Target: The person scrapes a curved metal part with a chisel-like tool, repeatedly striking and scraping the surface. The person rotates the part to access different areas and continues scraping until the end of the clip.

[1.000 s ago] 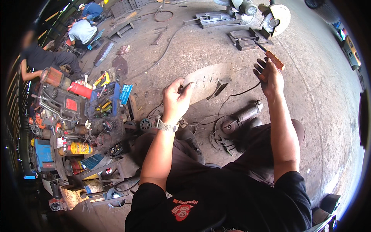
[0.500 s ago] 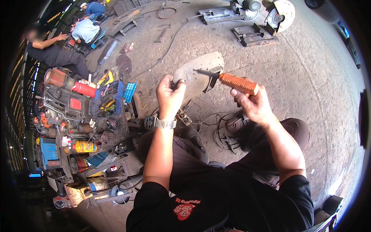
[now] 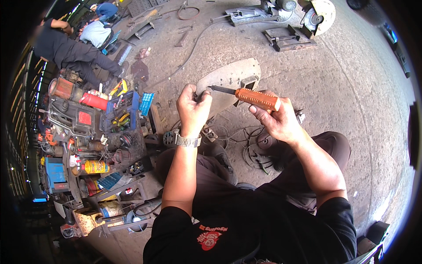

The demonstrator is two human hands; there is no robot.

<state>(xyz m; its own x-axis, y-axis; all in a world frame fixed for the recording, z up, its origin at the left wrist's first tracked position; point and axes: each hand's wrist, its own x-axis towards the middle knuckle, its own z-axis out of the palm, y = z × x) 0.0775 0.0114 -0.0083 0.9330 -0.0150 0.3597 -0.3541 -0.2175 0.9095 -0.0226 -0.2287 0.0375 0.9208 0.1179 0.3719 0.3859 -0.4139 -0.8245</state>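
Note:
My right hand [image 3: 277, 119] grips a screwdriver [image 3: 250, 97] by its ribbed orange handle, and the dark shaft points left. The tip meets a small part held in my closed left hand [image 3: 192, 108], which wears a metal wristwatch [image 3: 187, 141]. The small part is mostly hidden by my fingers. Both hands are raised above a grey metal plate [image 3: 231, 79] lying on the concrete floor in front of me. I sit with my knees bent below the hands.
Left of me stands a cluttered heap of tools: a blue tool tray [image 3: 121, 112], a red cylinder [image 3: 93, 101], engine parts and cans. A coil of black cable [image 3: 252, 152] lies by my right knee. A cut-off saw [image 3: 314, 20] stands far ahead. Other people [image 3: 72, 48] crouch at upper left.
My right hand picked up the orange screwdriver from the floor far ahead and brought it back. Its tip now touches the part in my left hand, which has closed.

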